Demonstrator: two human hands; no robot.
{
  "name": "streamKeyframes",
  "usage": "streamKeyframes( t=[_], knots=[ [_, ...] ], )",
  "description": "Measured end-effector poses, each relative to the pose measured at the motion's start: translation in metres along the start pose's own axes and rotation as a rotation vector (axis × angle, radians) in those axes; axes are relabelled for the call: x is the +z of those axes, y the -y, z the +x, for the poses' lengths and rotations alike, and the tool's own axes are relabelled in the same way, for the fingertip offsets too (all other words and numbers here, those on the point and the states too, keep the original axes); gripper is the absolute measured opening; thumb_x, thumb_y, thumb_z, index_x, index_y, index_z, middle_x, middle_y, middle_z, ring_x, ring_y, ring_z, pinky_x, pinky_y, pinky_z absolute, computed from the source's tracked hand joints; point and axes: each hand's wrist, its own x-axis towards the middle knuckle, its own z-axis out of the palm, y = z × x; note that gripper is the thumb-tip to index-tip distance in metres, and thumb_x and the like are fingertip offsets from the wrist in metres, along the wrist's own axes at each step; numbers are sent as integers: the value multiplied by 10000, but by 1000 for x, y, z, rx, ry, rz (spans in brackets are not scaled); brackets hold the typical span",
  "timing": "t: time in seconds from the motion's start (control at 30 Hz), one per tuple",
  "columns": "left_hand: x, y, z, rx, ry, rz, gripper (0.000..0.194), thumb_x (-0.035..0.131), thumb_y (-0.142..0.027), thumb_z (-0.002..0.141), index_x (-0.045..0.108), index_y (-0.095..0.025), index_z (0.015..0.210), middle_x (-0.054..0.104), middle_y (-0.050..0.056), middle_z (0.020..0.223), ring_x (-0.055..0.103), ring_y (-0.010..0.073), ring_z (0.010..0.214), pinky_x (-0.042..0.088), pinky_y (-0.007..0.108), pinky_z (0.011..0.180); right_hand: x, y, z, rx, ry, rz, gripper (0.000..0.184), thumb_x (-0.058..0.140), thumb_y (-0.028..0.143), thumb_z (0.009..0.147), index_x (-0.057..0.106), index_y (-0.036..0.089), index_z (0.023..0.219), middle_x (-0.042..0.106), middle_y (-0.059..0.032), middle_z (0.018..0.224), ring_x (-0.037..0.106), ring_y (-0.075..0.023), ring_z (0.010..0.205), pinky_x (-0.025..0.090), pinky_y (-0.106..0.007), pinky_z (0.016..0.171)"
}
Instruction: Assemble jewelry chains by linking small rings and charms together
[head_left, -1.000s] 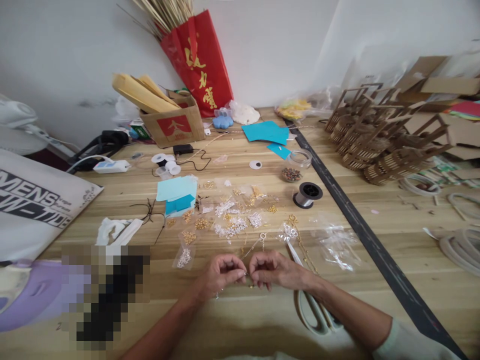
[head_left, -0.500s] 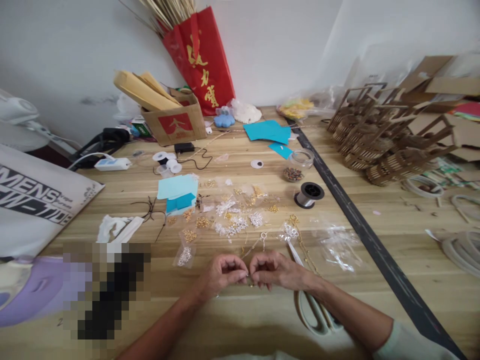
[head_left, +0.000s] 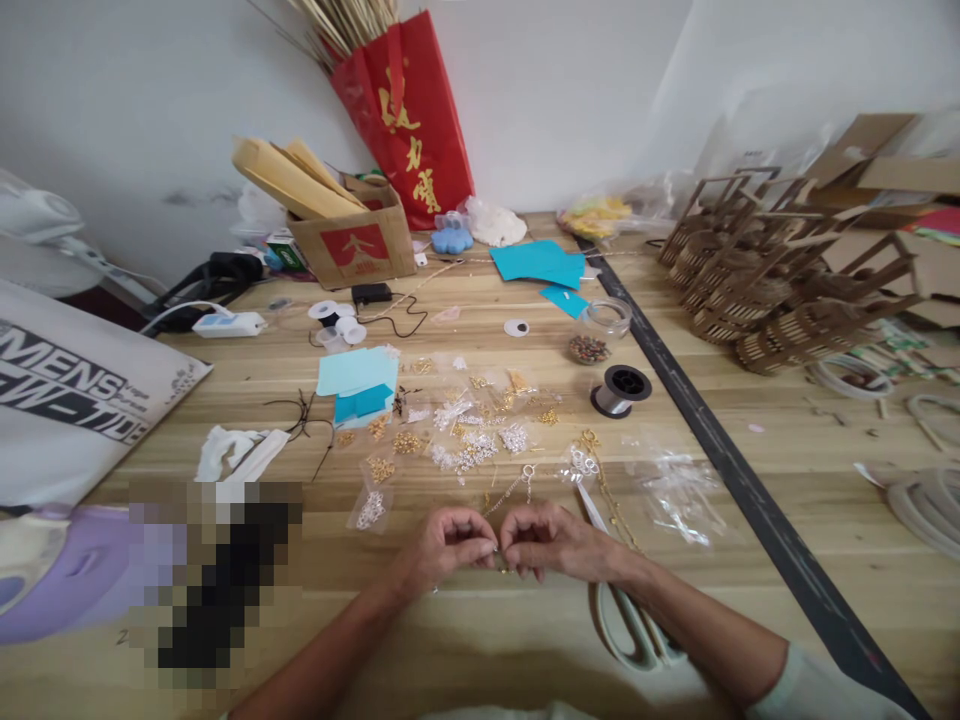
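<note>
My left hand point(head_left: 455, 543) and my right hand point(head_left: 551, 540) meet low in the middle, a little above the tabletop, each closed in a pinch. A thin chain point(head_left: 513, 487) with a round clasp leads from the tabletop down between the fingertips. A tiny gold-coloured bit shows under the right fingers; the exact part pinched is too small to make out. Below my right forearm lie scissors point(head_left: 628, 630), blades pointing away, partly hidden by the wrist. Beside them runs a gold chain point(head_left: 609, 492). Silver rings point(head_left: 581, 463) lie near the scissor tips.
Beyond the hands spread small bags and piles of gold and silver findings point(head_left: 469, 450). A wire spool point(head_left: 621, 390) and a jar of beads point(head_left: 589, 347) stand to the right. Clear plastic bags point(head_left: 679, 490) lie beside a dark strip point(head_left: 720, 440). Woven bamboo baskets point(head_left: 780, 280) crowd the far right.
The view has shifted very slightly. Both hands keep the same pinch at almost the same spot; nothing has been let go.
</note>
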Motion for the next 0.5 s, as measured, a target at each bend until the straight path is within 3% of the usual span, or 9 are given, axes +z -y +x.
streamKeyframes(
  t=[0.5],
  knots=[
    [-1,4,0,15,-6,19,342,732,-445,721,675,-112,768,684,40,652,584,117,596,452,216,604,1,0,1,-27,-6,37,293,692,411,803,597,135,786,569,15,667,496,-70,547,404,-184,501]
  ],
)
